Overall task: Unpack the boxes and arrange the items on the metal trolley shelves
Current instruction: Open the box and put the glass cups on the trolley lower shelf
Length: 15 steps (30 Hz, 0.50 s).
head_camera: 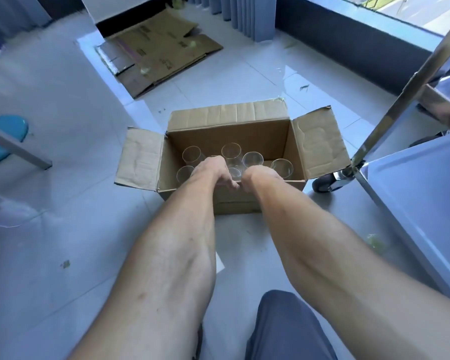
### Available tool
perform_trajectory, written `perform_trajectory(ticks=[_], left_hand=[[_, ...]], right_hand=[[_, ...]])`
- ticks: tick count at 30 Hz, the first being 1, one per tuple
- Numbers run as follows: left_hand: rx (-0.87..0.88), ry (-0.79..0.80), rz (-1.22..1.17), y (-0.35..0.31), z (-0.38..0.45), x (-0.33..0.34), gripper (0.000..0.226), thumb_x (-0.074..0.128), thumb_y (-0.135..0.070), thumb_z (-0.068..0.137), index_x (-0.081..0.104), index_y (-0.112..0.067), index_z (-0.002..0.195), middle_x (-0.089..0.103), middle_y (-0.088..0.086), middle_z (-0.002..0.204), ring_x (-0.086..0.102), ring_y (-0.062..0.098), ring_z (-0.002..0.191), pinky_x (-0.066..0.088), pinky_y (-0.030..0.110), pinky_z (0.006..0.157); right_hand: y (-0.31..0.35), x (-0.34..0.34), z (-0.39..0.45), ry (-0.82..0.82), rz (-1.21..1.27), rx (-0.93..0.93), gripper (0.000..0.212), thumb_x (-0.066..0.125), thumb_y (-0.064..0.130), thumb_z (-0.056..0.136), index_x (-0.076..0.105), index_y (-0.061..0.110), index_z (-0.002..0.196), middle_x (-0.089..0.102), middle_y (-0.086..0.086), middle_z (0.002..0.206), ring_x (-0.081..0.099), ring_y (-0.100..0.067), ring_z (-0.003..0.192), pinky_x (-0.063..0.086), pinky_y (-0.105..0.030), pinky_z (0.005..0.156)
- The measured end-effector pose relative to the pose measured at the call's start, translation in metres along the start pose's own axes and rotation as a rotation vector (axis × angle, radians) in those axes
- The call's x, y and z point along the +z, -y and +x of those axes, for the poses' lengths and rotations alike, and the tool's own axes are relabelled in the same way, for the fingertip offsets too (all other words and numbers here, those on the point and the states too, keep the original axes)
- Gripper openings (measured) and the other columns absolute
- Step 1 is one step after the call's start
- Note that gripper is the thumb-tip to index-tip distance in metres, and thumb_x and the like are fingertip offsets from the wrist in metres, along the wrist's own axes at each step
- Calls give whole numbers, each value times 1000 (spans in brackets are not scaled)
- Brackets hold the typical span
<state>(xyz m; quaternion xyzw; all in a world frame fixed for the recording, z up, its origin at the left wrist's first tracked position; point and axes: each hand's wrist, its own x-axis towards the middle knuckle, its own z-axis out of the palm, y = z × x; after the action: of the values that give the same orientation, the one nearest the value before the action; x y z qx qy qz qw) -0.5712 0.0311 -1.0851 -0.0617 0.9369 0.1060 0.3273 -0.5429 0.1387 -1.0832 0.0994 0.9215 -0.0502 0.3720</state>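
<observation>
An open cardboard box [315, 141] stands on the tiled floor, its flaps folded outward. Several clear glasses [231, 150] stand upright inside it. My left hand [213, 168] and my right hand [260, 175] both dip into the box just past its near wall, side by side and almost touching. Both wrists bend downward among the nearest glasses. The fingers point down into the box and are hidden, so what they hold does not show. The metal trolley [413, 203] stands at the right, its lower shelf close to the box.
The trolley's slanted post [400, 100] and a caster wheel [322, 183] sit just right of the box. Flattened cardboard [161, 50] lies on the floor behind. A blue stool [7, 131] and a grey bar are at the left. My knee [289, 326] is below.
</observation>
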Motion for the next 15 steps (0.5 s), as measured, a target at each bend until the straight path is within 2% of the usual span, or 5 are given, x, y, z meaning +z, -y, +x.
perform_trajectory(ticks=[1,3,6,8,15], left_hand=[[12,-32,-25,1,-2,3,77,83,-66,28,75,-22,91,73,-2,99,68,24,94,57,38,87],[-7,-71,-80,-5,-28,3,64,88,-57,48,74,-21,99,71,2,104,67,27,99,55,36,88],[-27,-179,-120,-4,-39,15,43,83,-41,75,71,-18,109,69,8,113,65,30,105,52,32,86],[-34,-216,-147,-2,-37,23,40,79,-38,80,71,-18,113,68,11,117,64,32,109,50,32,86],[-52,-154,-81,-9,-37,17,41,79,-36,82,70,-11,114,68,12,117,65,30,108,45,30,78]], right_hand=[[0,-2,-5,-10,14,18,42,58,33,93,55,19,133,52,-8,136,48,-36,127,42,-56,99],[3,5,-10,-80,74,35,41,58,31,90,60,16,128,56,-10,131,52,-34,121,42,-56,98],[6,15,-3,-109,102,65,42,57,31,89,61,15,127,57,-13,131,51,-37,123,37,-61,100],[4,16,7,-152,121,61,41,57,29,88,61,15,126,57,-13,130,50,-38,122,36,-61,101],[-7,20,5,-210,134,5,33,57,26,90,64,16,121,61,-9,126,57,-31,117,41,-47,100]])
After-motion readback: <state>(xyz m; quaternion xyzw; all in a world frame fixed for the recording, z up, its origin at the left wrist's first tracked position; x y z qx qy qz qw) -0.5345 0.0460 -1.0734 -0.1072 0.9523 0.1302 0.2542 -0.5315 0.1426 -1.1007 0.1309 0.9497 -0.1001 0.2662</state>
